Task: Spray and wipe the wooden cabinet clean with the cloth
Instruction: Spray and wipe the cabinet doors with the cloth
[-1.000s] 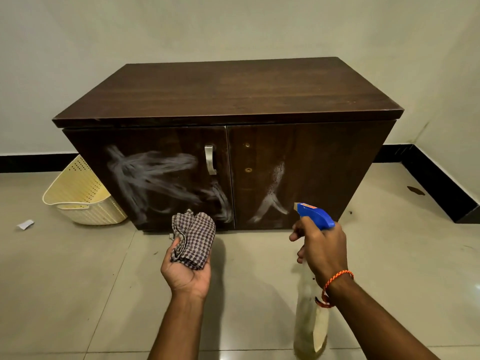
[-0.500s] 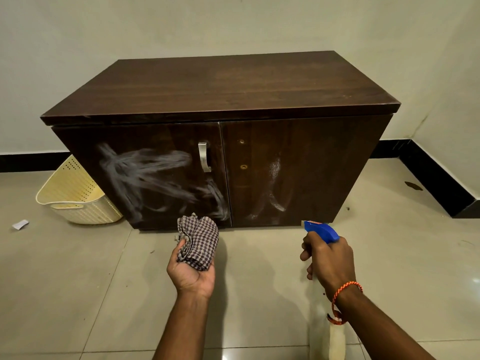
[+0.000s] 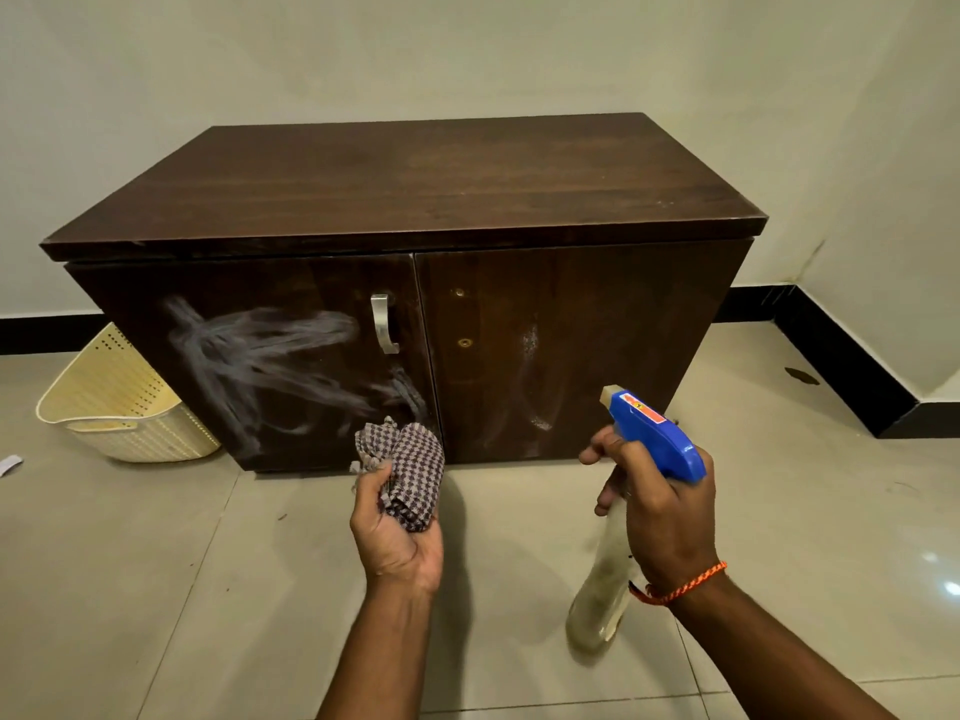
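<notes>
The cabinet stands at 12 o'clock against the wall, white smears across its left door. The left hand clutches the bunched checked cloth just before that door. At 4 o'clock the right hand grips the spray bottle, nozzle toward the right door.

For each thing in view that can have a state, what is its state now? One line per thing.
Dark wooden cabinet: both doors shut, white smears on the left door.
Checked cloth: bunched, held in the left hand.
Blue-headed spray bottle: gripped by the right hand, nozzle toward the right door.
Cream plastic basket: tipped against the cabinet.
</notes>
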